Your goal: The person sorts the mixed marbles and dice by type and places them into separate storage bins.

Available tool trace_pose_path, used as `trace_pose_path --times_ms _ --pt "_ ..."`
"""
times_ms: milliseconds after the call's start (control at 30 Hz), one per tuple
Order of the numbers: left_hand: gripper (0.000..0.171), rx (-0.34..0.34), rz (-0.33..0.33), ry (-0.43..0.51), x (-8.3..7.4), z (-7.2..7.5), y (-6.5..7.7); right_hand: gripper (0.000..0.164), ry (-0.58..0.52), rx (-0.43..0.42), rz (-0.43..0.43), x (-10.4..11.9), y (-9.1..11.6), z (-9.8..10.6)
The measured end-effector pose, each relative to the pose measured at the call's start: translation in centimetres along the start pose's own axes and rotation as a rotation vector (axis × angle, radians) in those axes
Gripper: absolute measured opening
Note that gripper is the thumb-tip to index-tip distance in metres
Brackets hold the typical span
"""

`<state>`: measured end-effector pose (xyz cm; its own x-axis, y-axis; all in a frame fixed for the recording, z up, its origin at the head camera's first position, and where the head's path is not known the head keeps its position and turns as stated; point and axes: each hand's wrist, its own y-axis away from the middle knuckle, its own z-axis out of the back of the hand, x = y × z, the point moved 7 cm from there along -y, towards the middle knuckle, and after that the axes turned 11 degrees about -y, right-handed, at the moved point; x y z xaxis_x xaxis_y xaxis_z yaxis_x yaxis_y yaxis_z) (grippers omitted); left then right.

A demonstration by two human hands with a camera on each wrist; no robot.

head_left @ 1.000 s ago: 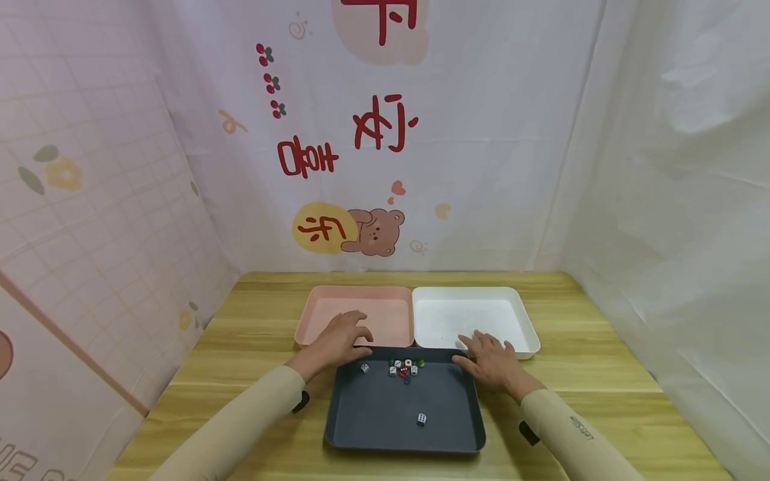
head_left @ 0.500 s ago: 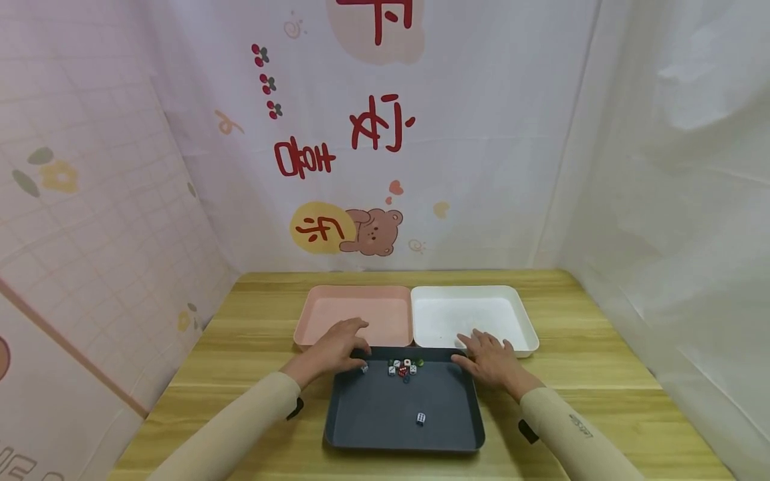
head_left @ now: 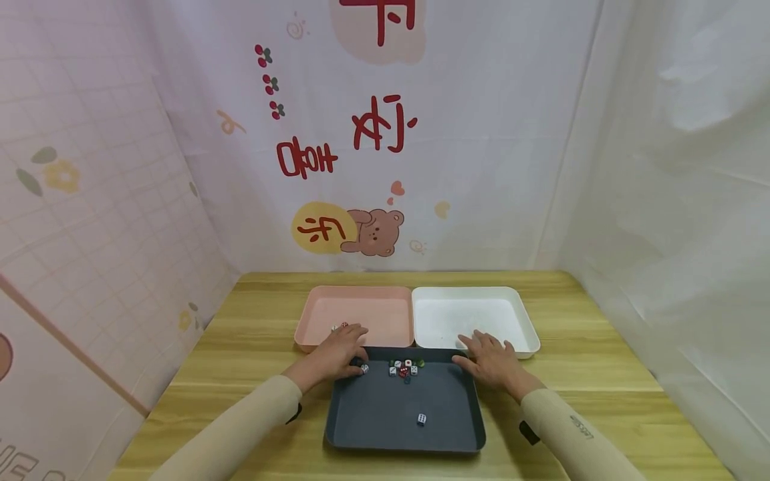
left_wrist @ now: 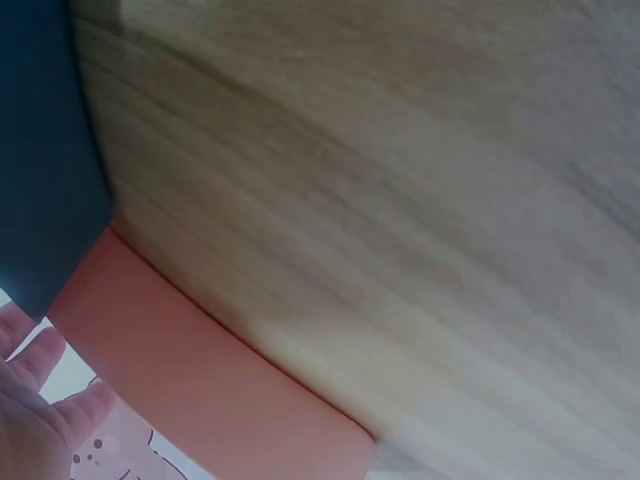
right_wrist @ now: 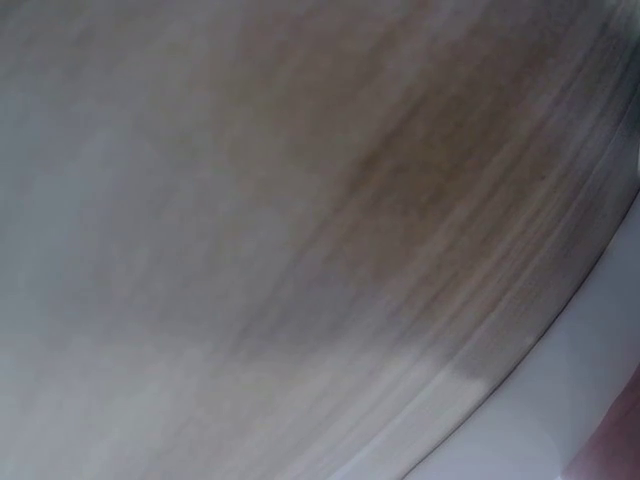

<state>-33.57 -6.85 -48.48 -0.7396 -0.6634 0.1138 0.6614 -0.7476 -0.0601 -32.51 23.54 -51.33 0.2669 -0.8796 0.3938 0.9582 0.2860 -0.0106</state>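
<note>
My left hand (head_left: 333,353) lies over the back left corner of the dark tray (head_left: 385,421), its fingers reaching over the near rim of the pink tray (head_left: 385,314). Beside its thumb is a white die (head_left: 364,369); whether they touch I cannot tell. Just past the fingers, small dice (head_left: 345,325) show inside the pink tray. My right hand (head_left: 493,361) rests at the dark tray's back right corner, fingers spread over the near edge of the white tray (head_left: 469,304), holding nothing visible. A cluster of white, red and green dice (head_left: 403,369) sits along the dark tray's back side.
One white die (head_left: 422,419) lies alone toward the front of the dark tray. Pink and white trays stand side by side behind it on the wooden table (head_left: 252,314). Hanging cloth (head_left: 481,133) encloses the back and sides.
Dice now show in the pink tray behind my left fingers, where none showed before. My left hand first drew back slightly toward the near-left die, then shifted a little right. The right hand stayed put.
</note>
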Motion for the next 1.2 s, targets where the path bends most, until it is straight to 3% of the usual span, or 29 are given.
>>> trace_pose_path --times_ms 167,333,633,867,1200 --pt "0.018 -0.026 -0.018 -0.03 -0.2 0.0 -0.1 0.07 -0.003 -0.001 -0.002 -0.1 0.0 0.0" --pt "0.017 -0.038 -0.014 0.009 -0.1 0.2 -0.4 0.07 0.001 0.007 -0.01 -0.1 0.1 0.0" --pt "0.015 -0.117 -0.001 0.048 0.2 2.7 -1.1 0.068 -0.004 -0.001 -0.015 0.0 0.2 0.1" --pt "0.01 -0.127 0.073 0.115 1.6 3.8 -1.8 0.067 -0.01 -0.001 -0.021 -0.1 0.2 -0.2" --pt "0.006 -0.155 0.219 0.13 4.2 5.3 -2.8 0.068 0.002 -0.011 -0.017 0.0 0.2 0.0"
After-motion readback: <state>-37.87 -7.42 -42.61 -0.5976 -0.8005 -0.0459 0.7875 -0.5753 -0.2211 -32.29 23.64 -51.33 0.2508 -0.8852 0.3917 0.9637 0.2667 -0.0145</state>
